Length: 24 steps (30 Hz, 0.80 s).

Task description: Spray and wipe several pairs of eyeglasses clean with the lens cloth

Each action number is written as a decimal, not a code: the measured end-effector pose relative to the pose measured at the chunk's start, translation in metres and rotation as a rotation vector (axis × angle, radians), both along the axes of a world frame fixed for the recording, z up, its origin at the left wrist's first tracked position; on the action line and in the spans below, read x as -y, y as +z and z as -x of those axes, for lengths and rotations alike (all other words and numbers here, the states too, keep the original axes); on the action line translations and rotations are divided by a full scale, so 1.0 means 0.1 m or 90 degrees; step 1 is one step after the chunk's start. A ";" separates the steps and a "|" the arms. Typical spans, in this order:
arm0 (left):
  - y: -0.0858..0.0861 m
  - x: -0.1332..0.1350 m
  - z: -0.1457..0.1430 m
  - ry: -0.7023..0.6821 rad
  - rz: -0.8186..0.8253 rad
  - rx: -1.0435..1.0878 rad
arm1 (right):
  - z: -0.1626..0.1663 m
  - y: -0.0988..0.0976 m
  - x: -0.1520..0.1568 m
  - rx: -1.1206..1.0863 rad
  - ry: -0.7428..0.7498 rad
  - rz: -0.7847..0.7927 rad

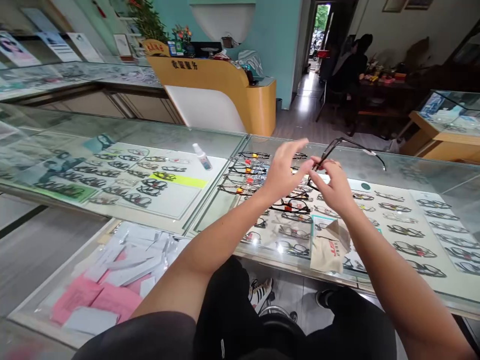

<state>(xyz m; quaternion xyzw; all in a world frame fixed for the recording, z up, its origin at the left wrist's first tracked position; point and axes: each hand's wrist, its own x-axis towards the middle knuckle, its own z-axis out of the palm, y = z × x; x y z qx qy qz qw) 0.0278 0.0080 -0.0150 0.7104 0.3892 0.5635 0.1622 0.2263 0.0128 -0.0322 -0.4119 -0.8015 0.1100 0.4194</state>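
A pair of thin black-framed glasses (pixel 339 144) hangs in the air above the glass counter (pixel 210 140), one temple arm stretching out to the right. My right hand (pixel 333 187) pinches the frame near its left end. My left hand (pixel 285 167) is beside it with the fingers stretched out and apart, its fingertips at or close to the frame. A beige cleaning cloth (pixel 329 247) lies on the glass just below my right wrist. Under the glass sit rows of displayed glasses (pixel 247 172).
A small white spray bottle (pixel 202 156) lies on the counter to the left. Pink and white papers (pixel 108 285) fill a lower compartment at my left. Behind are an orange reception desk (pixel 225 85) and a person (pixel 350 62) seated at a dark table.
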 end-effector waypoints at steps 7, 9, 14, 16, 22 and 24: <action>0.14 -0.58 0.77 0.321 0.092 0.423 | -0.09 0.02 -0.03 0.016 -0.058 0.002; 0.17 -0.68 1.04 0.412 0.106 0.494 | -0.09 0.01 -0.03 0.031 -0.061 0.004; 0.14 -0.79 1.56 0.581 0.170 0.528 | -0.08 0.00 -0.02 0.054 -0.062 0.013; 0.09 -0.83 1.68 0.599 0.191 0.526 | -0.08 -0.01 -0.03 0.062 -0.064 0.013; -0.09 -0.93 1.89 0.554 0.226 0.654 | -0.09 -0.02 -0.04 0.080 -0.076 0.006; -0.14 -0.94 1.95 0.488 0.234 0.611 | -0.09 -0.02 -0.04 0.076 -0.076 0.002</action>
